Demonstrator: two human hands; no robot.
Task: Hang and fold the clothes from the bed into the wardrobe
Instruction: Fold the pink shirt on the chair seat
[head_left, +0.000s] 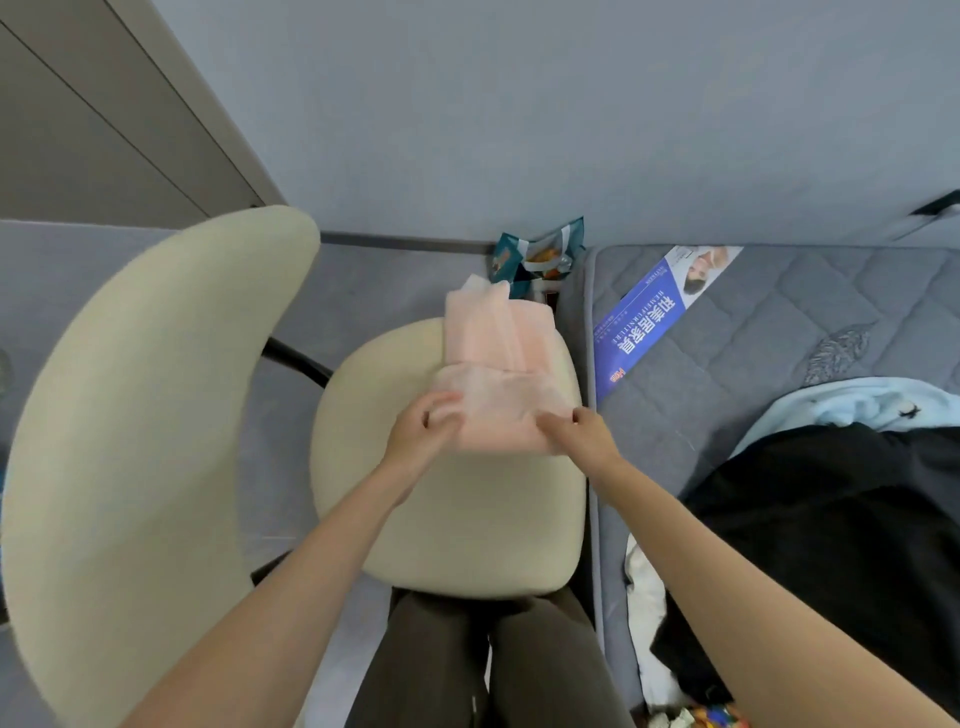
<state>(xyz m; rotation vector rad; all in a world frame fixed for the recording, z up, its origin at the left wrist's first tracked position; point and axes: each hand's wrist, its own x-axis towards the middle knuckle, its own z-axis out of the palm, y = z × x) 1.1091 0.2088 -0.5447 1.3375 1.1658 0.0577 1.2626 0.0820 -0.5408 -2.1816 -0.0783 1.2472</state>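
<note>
Both arms reach forward and slightly inward from the near edge, elbows low, wrists almost level. The left hand curls its fingers round the near left edge of the pink garment. The right hand pinches the near right corner, knuckles up.

The garment lies folded in a narrow strip on the far half of the cream chair seat, and its far end hangs past the seat's far edge. The near half of the seat is bare cushion. The chair back curves up at the left, well apart from the hands.

The seat's right edge sits just beside the bed. On the bed, a black garment and a light blue garment lie heaped to the right.
</note>
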